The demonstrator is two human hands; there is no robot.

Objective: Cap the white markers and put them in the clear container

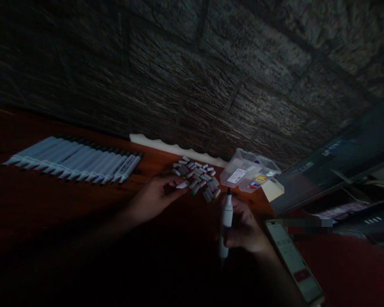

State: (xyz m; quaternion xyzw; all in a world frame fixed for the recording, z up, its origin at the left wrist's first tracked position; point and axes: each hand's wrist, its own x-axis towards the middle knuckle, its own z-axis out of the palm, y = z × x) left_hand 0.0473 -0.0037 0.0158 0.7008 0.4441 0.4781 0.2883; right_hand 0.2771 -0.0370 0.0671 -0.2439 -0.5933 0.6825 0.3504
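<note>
My right hand (245,228) is closed round a white marker (226,221), held upright with its dark, uncapped tip pointing up. In my left hand (156,194), a pale marker cap (182,184) is pinched between thumb and fingers. Just past those fingers lies a loose heap of marker caps (196,175) in white and grey, some with coloured ends. Over on the left, several white markers (73,157) lie side by side in a long row, their dark tips showing at both ends.
Clear plastic boxes (248,170) with labels stand behind the caps. A white scalloped strip (176,148) runs along the textured brick wall (185,76). At the table's right edge lies a phone (294,260) with its screen lit. The wooden table (35,200) is dim.
</note>
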